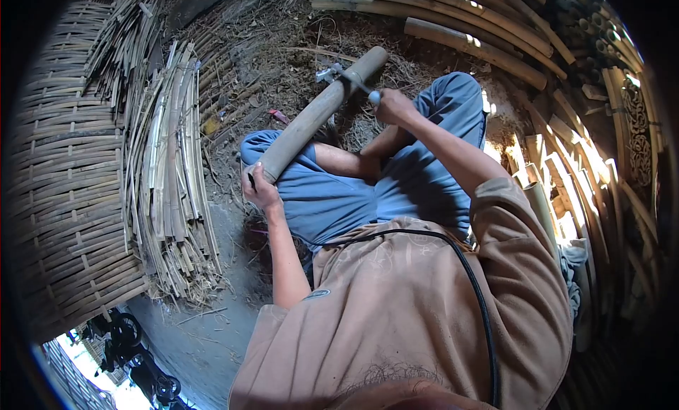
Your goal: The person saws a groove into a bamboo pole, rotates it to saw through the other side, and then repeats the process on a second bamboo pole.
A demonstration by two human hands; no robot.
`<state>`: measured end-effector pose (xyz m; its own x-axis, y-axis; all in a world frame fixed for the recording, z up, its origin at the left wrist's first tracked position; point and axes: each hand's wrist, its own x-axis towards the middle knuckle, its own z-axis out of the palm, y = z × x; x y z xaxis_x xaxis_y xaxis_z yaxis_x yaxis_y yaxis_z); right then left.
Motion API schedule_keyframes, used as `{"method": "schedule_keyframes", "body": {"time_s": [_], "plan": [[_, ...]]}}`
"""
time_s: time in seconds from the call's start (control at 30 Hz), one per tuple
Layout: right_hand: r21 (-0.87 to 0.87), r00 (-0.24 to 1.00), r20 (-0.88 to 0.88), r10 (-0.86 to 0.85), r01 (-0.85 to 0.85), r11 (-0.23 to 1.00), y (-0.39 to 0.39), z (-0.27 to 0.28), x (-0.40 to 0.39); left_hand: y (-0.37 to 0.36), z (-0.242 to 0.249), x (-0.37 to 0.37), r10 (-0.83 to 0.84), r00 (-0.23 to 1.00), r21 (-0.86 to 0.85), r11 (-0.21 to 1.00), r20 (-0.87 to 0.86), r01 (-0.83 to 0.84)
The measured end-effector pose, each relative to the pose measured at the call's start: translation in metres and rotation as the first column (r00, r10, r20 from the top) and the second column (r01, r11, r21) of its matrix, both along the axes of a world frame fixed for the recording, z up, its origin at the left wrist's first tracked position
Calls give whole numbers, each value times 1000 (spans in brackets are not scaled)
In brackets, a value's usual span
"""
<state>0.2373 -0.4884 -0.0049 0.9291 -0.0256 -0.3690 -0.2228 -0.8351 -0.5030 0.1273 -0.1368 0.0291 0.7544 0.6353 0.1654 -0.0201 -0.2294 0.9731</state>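
A thick bamboo pole (311, 120) lies slanting across my lap, its near end over my folded leg and its far end above the littered ground. My left hand (262, 189) is closed round the near end, with the thumb on top. Near the far end, my right hand (395, 107) grips a knife (358, 83) by its handle, which has a pale rounded collar. The narrow blade lies crosswise over the pole, close to a joint in the bamboo. A shiny metal piece (327, 74) shows just beyond the pole on the left.
Split bamboo strips (173, 148) lie stacked at left, beside a woven bamboo panel (71, 177). Long bamboo poles (481, 49) rest at the top right; more cut pieces stand at right. A small red object (279, 116) lies among shavings. Motorbikes (141, 360) are parked at lower left.
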Motion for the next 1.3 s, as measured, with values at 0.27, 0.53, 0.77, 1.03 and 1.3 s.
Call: {"method": "schedule_keyframes", "body": {"time_s": [0.27, 0.53, 0.77, 1.03, 1.3], "plan": [[-7, 989, 116, -91, 93, 996, 3, -32, 22, 0, 3, 10, 51, 981, -181, 980, -185, -85], [1, 982, 147, 116, -118, 993, 23, -6, -2, 4, -2, 11, 23, 995, -116, 993, -100, -34], [-66, 994, 75, -74, 79, 995, -1, -22, 56, 5, -4, 9, -10, 1000, 50, 999, 4, 9], [-23, 995, 94, -42, 44, 999, 9, -15, 13, -1, -12, 9, 33, 999, 48, 998, 21, -34], [-9, 997, 18, 79, -79, 997, 10, 14, 30, -4, 1, 11, 27, 999, 154, 987, 37, -32]]}}
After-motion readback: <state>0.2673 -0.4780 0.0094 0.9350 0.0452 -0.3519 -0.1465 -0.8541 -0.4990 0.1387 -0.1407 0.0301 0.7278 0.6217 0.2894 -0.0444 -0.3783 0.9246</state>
